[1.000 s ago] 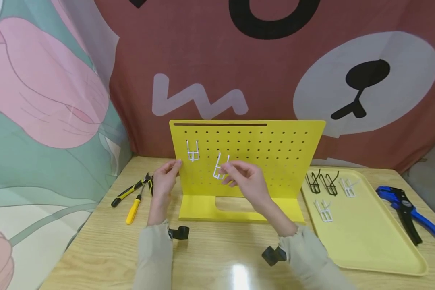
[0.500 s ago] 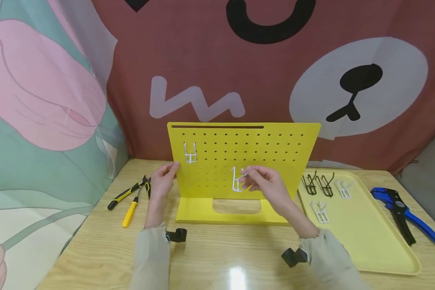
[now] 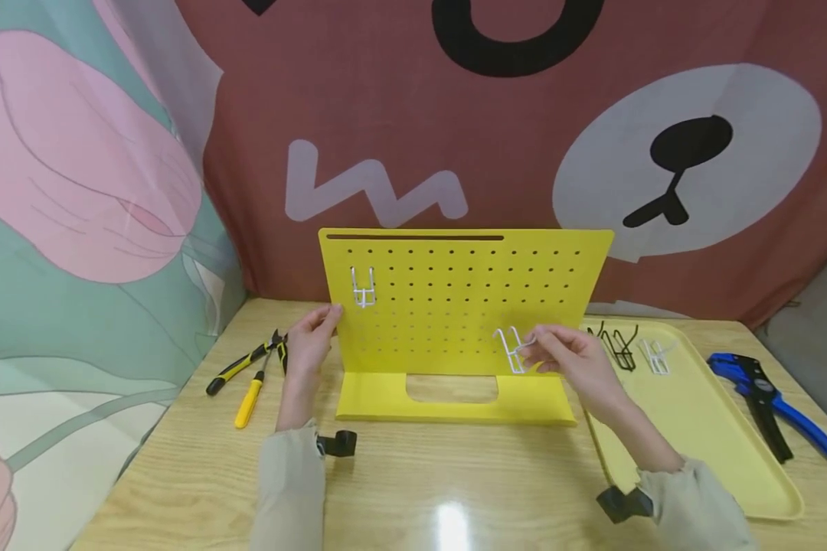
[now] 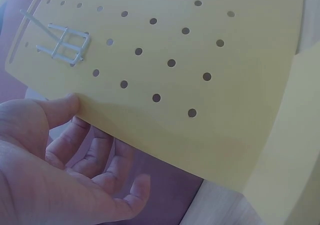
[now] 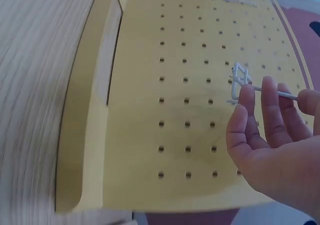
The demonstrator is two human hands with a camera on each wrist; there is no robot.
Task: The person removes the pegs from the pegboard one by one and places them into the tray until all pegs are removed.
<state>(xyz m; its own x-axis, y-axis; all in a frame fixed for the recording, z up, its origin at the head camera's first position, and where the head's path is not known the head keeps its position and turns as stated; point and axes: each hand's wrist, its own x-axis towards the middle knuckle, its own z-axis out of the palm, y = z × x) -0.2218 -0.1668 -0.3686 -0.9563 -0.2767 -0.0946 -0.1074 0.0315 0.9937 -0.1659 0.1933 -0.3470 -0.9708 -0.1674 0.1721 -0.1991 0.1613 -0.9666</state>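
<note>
Head: right hand pinches a white hook at the pegboard's lower right; left hand grips the board's left edge. Tray lies right, pliers left.
Left wrist: thumb on the front, fingers curled behind; mounted hook above.
Right wrist: fingertips clamp the hook's wire just off the holes.
</note>
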